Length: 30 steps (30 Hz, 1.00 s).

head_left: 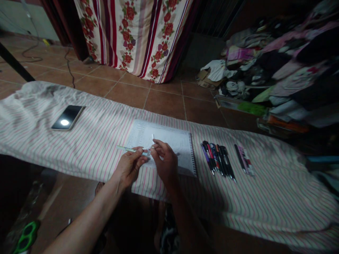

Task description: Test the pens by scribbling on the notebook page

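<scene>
Above an open spiral notebook (182,141), my left hand (129,163) is closed around a slim, pale green pen (125,148) that lies nearly level and points left. My right hand (166,160) meets it at the pen's right end, thumb and fingertips pinched together. A thin whitish piece runs between the two hands; what exactly the right fingers grip is too small to make out. A short white bit (153,136) shows just beyond the right index finger. The notebook's pages carry faint writing, and both hands hide part of them.
Several pens (218,158) lie side by side right of the notebook, with a smaller group of pens (243,158) farther right. A phone (68,117) rests at the left on the striped cloth (106,141). Beyond are a floral curtain (132,35) and a clothes pile (278,63).
</scene>
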Available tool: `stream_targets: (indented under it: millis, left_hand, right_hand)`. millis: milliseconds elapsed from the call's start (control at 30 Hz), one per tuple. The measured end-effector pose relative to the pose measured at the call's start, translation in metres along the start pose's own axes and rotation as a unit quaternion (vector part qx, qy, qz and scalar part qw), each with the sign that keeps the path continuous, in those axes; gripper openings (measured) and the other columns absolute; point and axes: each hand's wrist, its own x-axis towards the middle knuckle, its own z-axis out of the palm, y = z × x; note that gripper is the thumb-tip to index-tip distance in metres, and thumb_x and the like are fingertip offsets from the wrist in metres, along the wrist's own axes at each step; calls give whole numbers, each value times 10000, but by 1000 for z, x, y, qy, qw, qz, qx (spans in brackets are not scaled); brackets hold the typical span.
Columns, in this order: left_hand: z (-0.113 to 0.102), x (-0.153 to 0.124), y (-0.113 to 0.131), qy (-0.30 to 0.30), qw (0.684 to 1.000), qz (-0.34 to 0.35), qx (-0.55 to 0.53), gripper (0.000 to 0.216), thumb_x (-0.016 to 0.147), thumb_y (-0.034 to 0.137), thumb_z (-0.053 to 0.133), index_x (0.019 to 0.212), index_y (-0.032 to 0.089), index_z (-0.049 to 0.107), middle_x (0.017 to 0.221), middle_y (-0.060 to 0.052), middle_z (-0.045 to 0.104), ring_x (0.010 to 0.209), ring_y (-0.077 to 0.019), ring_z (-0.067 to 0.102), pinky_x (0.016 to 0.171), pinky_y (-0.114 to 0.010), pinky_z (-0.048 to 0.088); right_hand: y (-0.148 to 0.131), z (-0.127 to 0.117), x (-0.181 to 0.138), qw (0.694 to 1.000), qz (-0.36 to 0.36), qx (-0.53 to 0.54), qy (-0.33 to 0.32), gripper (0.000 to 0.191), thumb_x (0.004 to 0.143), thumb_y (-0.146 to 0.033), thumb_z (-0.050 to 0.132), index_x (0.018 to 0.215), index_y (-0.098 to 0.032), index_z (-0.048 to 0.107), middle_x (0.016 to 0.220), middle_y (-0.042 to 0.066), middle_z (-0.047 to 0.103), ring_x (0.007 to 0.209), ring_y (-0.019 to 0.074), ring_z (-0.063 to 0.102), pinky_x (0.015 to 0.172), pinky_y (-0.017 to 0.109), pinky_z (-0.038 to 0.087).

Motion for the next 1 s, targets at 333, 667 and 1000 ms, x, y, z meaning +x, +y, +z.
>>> stream_targets:
  millis: [333, 667, 1000]
  left_hand:
    - [-2, 1, -2, -13, 1000, 7, -3, 65, 752, 33, 596, 765, 95, 580, 677, -37, 651, 502, -71, 597, 539, -157, 518]
    - [-5, 4, -5, 4, 1000, 5, 8, 86, 702, 66, 673, 699, 89, 590, 591, -6, 602, 487, -59, 570, 480, -124, 471]
    - [-8, 9, -7, 17, 1000, 1, 14, 77, 698, 63, 675, 668, 75, 605, 584, -14, 608, 475, -54, 555, 479, -129, 469]
  right_hand:
    - [0, 2, 0, 1000, 0, 11, -9, 232, 785, -214, 542, 1007, -225, 609, 837, 22, 615, 749, 135, 638, 707, 286, 551]
    - [4, 3, -3, 988, -100, -114, -37, 140, 832, -195, 533, 869, -219, 665, 832, 38, 655, 775, 149, 620, 722, 281, 501]
    - [6, 0, -1, 981, -130, -134, -46, 112, 819, -181, 571, 859, -180, 676, 796, 40, 677, 750, 147, 636, 704, 261, 494]
